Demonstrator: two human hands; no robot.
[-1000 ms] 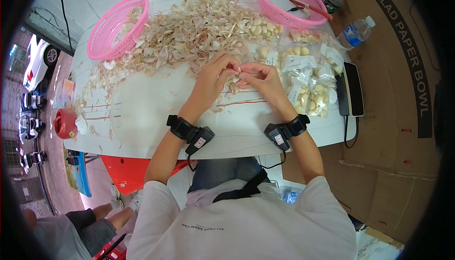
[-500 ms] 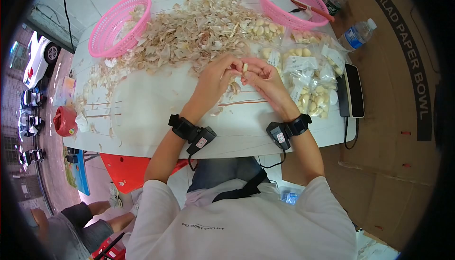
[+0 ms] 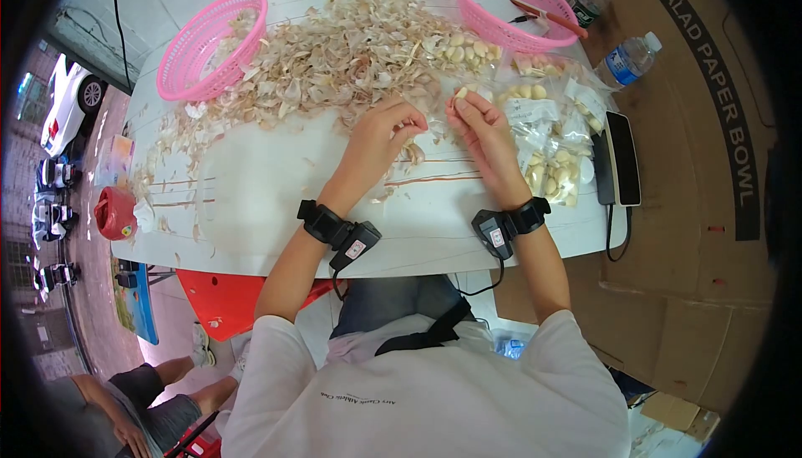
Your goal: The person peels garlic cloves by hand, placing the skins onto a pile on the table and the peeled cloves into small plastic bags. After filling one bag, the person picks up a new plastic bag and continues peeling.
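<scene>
My right hand pinches a pale garlic clove between thumb and fingertips, just below a heap of peeled garlic cloves. To its left, my left hand is closed with thumb and fingertips together; whatever is in them, if anything, is too small to make out. A gap separates the two hands. Below the fingers lies a brownish piece of garlic or skin on the white table. A large pile of dry garlic skins spreads beyond my hands.
Clear bags of peeled garlic lie to the right, beside a phone-like device. Pink baskets stand at the back left and right. Two bottles stand near a large cardboard box. Another person sits at lower left.
My hands were together around the clove and are now apart. The right hand has moved right and slightly up with the clove; the left hand has barely shifted.
</scene>
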